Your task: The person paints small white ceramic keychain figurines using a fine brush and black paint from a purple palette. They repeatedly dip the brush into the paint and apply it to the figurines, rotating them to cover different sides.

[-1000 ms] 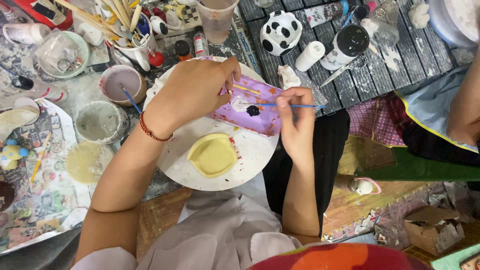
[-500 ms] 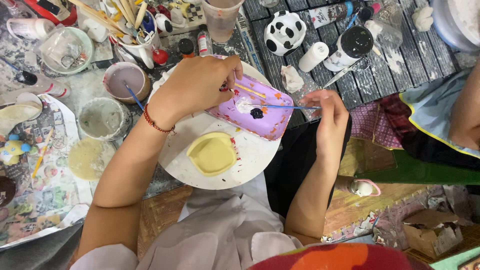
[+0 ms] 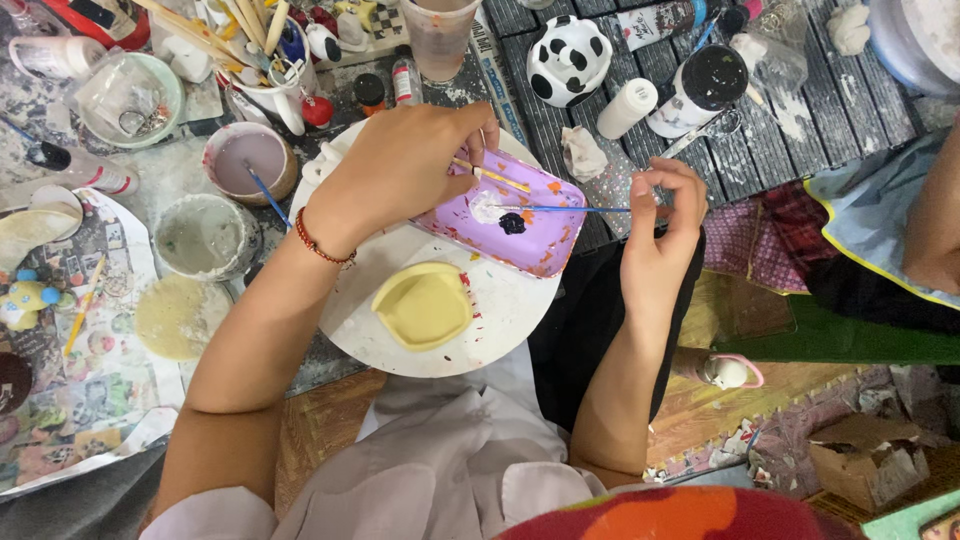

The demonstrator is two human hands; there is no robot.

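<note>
Two hands at work over a round white plate (image 3: 400, 340) on the cluttered tabletop (image 3: 170, 180). Left hand (image 3: 400, 165) fingers curled, clamped on the edge of a purple tray (image 3: 540, 235), tilted, resting on the plate. Right hand (image 3: 665, 225) fingers pinched together on a thin blue paintbrush (image 3: 570, 209), tip over the tray near a dark blob. Yellow piece (image 3: 425, 305) lies on the plate just beside the tray.

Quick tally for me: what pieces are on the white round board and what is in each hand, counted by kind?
Purple painted pieces: 1, the purple tray, steadied by the left hand
Pale yellow pieces: 1, the yellow dish, lying on the white round board
Thin brushes: 2, a blue-handled brush in the right hand, a wooden-handled brush in the left hand
Total: 4
</note>
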